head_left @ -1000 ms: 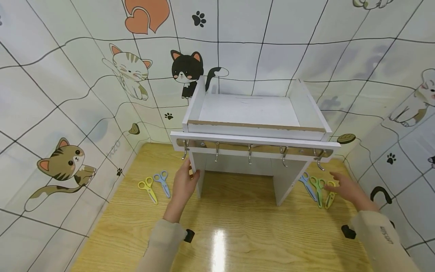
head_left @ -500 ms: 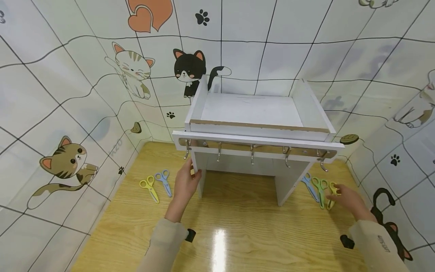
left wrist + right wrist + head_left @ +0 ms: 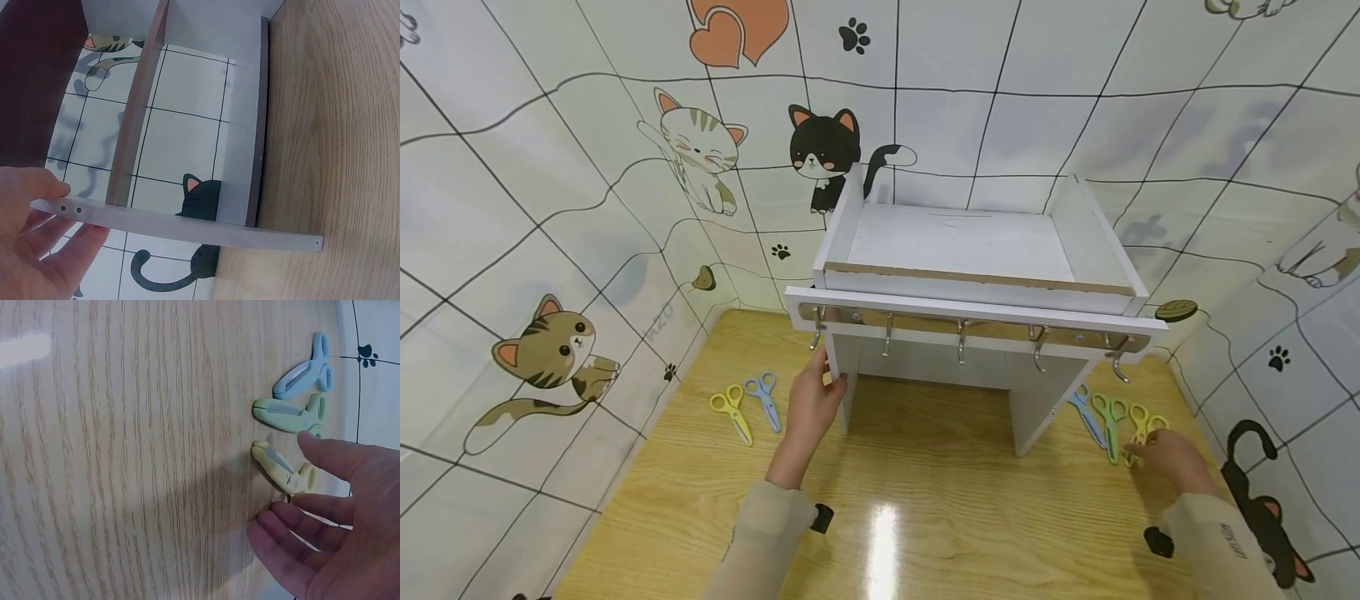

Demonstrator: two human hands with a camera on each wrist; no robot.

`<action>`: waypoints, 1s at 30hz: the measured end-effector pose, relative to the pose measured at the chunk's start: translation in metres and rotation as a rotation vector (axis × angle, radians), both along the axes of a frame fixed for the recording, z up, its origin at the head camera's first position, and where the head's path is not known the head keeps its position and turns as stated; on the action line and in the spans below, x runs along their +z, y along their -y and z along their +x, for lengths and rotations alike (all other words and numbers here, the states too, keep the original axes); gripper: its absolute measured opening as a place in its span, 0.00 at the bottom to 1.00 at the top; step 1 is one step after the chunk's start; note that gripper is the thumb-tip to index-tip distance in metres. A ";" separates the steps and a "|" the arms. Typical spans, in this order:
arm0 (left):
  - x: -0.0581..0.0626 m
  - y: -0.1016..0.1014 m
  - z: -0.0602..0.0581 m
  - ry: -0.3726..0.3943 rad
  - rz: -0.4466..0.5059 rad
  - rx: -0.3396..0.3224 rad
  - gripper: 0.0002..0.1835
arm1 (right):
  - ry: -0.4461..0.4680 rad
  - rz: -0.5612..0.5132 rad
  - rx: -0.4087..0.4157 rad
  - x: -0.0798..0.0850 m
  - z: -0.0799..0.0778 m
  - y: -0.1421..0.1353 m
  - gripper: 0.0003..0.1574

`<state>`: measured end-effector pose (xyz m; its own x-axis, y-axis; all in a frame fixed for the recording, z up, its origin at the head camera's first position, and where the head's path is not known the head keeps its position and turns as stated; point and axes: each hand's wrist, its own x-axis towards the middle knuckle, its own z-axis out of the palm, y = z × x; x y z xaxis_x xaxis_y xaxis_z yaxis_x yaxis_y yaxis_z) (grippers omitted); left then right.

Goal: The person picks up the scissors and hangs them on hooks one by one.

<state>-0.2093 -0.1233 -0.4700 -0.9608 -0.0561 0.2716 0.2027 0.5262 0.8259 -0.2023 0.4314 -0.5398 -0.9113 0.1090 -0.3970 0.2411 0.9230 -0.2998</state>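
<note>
A white shelf rack (image 3: 977, 302) with a row of metal hooks (image 3: 961, 343) along its front stands on the wooden table. My left hand (image 3: 809, 404) holds the edge of its left side panel (image 3: 181, 226), thumb on one face and fingers on the other. At the right, my right hand (image 3: 1178, 460) is over a pair of yellow scissors (image 3: 281, 470). Its thumb and index finger are spread on either side of the handles, and the index fingertip is right at the lower handle loop. Beside them lie green scissors (image 3: 287, 415) and blue scissors (image 3: 305, 374).
Left of the rack lie another pair of yellow scissors (image 3: 732, 412) and another pair of blue scissors (image 3: 763, 400). A tiled-pattern wall covering (image 3: 1000, 108) with cartoon cats closes off the back and both sides of the wooden table (image 3: 925, 517).
My right hand has come down and lowered toward the yellow scissors on the right. My left hand keeps its hold on the panel. The head view has shifted slightly.
</note>
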 end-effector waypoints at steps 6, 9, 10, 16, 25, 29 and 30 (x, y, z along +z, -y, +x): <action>-0.001 0.000 0.000 0.002 0.006 0.004 0.26 | 0.011 -0.031 -0.065 -0.001 0.002 0.007 0.30; -0.002 0.000 0.000 0.014 0.007 0.003 0.26 | -0.001 -0.061 -0.095 -0.004 0.004 0.008 0.28; -0.002 -0.001 0.000 0.020 0.007 0.003 0.26 | -0.008 -0.071 -0.100 -0.004 0.005 0.008 0.28; -0.002 0.000 0.000 0.023 -0.005 0.015 0.25 | -0.031 -0.092 -0.109 -0.007 0.007 0.009 0.25; -0.002 -0.001 0.000 0.014 0.008 0.008 0.26 | -0.070 -0.075 -0.102 -0.012 0.008 0.008 0.20; -0.002 -0.001 0.000 0.015 0.012 0.007 0.25 | -0.063 -0.065 -0.103 -0.013 0.008 0.008 0.18; -0.002 -0.001 0.000 0.015 0.013 0.007 0.25 | -0.062 -0.064 -0.104 -0.013 0.008 0.008 0.17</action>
<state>-0.2094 -0.1227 -0.4720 -0.9642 -0.0666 0.2565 0.1866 0.5165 0.8357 -0.1947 0.4237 -0.5531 -0.9194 0.1805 -0.3494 0.3137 0.8724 -0.3749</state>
